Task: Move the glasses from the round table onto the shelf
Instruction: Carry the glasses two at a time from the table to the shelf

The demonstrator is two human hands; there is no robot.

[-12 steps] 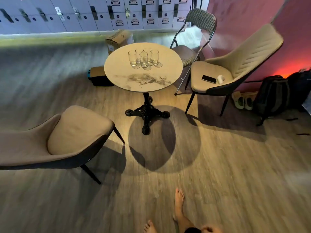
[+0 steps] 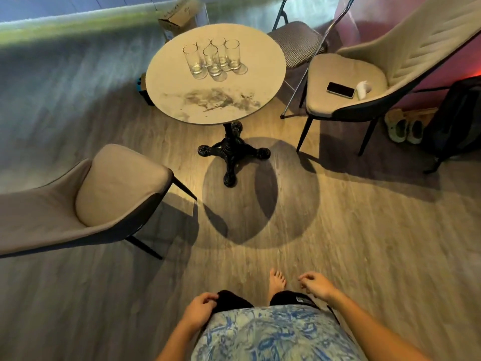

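Note:
Several clear empty glasses [image 2: 213, 59] stand upright in a tight cluster on the far half of the round marble-topped table [image 2: 216, 105], which rests on a black iron pedestal. My left hand [image 2: 199, 310] hangs low by my hip with loosely curled fingers and holds nothing. My right hand [image 2: 316, 284] hangs at my right side, fingers apart and empty. Both hands are far from the table, well short of the glasses. No shelf is in view.
A beige chair [image 2: 99, 201] stands front left of the table, another [image 2: 364, 76] at right carries a phone [image 2: 341, 89] and a small white object. A metal folding chair [image 2: 296, 40], a cardboard box [image 2: 179, 18], shoes [image 2: 403, 128] and a dark backpack [image 2: 458, 121] are around.
The view has moved closer to the table and tilted down. Both my hands and my shirt have come into view at the bottom. The glasses have not moved.

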